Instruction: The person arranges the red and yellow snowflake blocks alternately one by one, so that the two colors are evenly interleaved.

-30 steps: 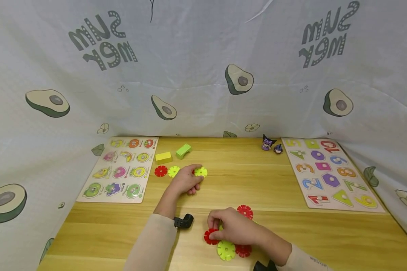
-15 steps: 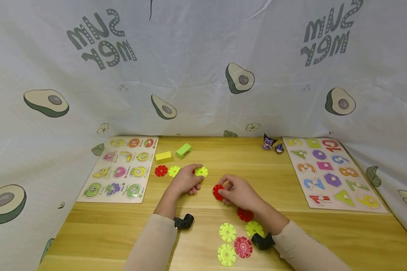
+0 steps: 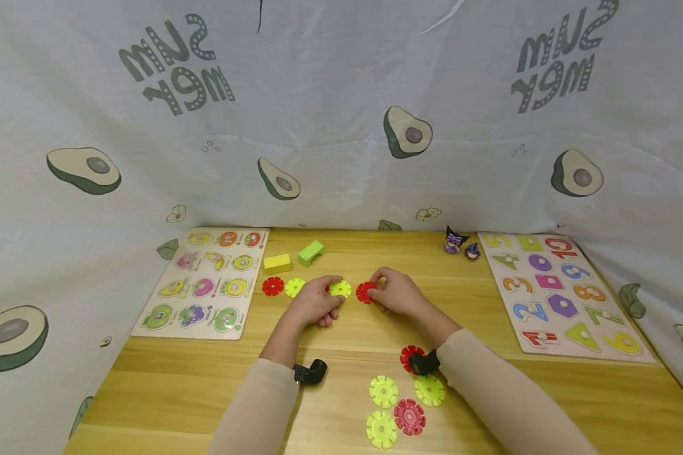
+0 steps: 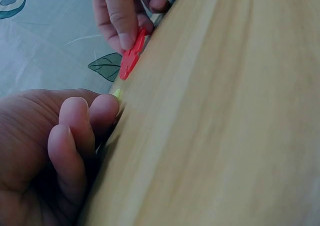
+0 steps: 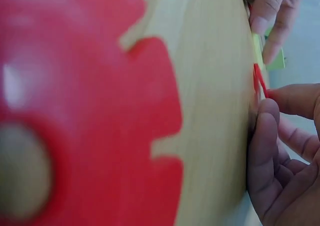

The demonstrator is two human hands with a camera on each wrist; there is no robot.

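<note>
My right hand (image 3: 397,292) pinches a red notched plastic disc (image 3: 364,292) between thumb and fingers. In the left wrist view this red disc (image 4: 131,60) is tilted, its lower edge close to the wood. My left hand (image 3: 314,302) holds a yellow notched disc (image 3: 340,289) at its edges, forefinger on the far side and thumb on the near side. The two discs lie side by side with a small gap. Leftward in the same row are another yellow disc (image 3: 294,287) and a red disc (image 3: 272,286). A sliver of red shows beneath my left fingers, mostly hidden.
Nearer me lie several loose discs, among them a pinkish-red disc (image 3: 410,417) and a red disc (image 3: 410,357) partly behind the right wrist camera. Yellow (image 3: 277,263) and green blocks (image 3: 310,253) stand behind the row. Puzzle boards (image 3: 245,316) flank both sides; small figurines (image 3: 454,241) stand at the back.
My right hand has lifted a red disc from the near group and carried it away from me to the right end of the row. My left hand has stayed in place.
</note>
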